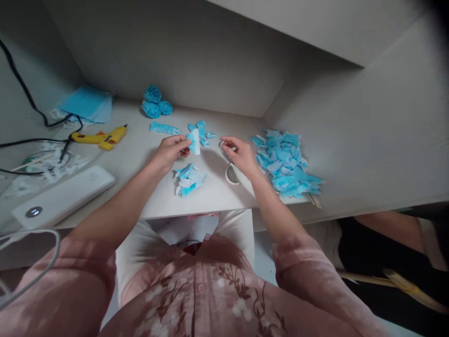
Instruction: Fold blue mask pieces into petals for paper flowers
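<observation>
My left hand pinches a small strip of blue-and-white mask fabric between thumb and fingers, held up over the table. To its right, my right hand hovers with curved fingers, thumb and forefinger a little apart and nothing visible between them. Under that hand lie scissors with cream handles, partly covered by it. Small blue fabric pieces are scattered just behind the held strip. A loose heap of blue and white scraps lies nearer to me, below my left hand.
A large pile of blue scraps sits at right, with sticks beneath. Rolled blue fabric roses and a blue strip lie at the back. Leftward are a yellow glue gun, stacked masks and a white power bank.
</observation>
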`<state>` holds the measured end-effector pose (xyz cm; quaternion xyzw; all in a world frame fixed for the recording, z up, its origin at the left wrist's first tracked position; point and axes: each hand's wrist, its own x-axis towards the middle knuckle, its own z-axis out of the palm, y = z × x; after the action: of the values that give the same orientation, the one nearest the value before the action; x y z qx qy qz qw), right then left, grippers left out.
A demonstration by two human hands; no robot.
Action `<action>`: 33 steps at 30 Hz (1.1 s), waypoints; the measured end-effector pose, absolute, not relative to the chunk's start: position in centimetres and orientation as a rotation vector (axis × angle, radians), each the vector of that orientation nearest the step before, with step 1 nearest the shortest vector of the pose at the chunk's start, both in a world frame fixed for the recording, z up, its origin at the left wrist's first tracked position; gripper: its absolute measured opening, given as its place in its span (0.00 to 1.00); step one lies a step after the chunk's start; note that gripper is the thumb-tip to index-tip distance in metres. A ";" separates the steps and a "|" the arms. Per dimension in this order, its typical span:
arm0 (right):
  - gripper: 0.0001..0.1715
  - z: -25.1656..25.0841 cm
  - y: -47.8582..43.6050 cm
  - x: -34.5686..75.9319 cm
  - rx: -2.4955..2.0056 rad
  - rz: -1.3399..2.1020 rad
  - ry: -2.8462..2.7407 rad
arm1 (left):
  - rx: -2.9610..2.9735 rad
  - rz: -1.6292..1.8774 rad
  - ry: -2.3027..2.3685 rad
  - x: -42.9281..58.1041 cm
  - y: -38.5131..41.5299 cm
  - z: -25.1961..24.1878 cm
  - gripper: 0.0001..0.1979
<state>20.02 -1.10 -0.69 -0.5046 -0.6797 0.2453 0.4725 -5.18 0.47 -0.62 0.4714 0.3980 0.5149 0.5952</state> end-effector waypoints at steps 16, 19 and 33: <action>0.30 0.1 0.5 11.8 -1.119 1.219 -1.485 | 1.096 1.157 0.913 -5.0 0.9 -1.5 0.10; 0.29 -0.4 1.2 12.0 -1.100 1.184 -1.531 | 1.096 1.158 0.941 -5.0 1.0 -1.5 0.10; 0.24 -2.2 1.3 13.2 -1.089 0.988 -1.529 | 1.085 1.110 0.899 -5.3 1.0 -1.2 0.11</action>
<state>13.18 1.25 -2.16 -0.4478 -0.6292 0.4064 0.4883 -5.30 1.03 -1.16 0.4727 0.3914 0.4837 0.6240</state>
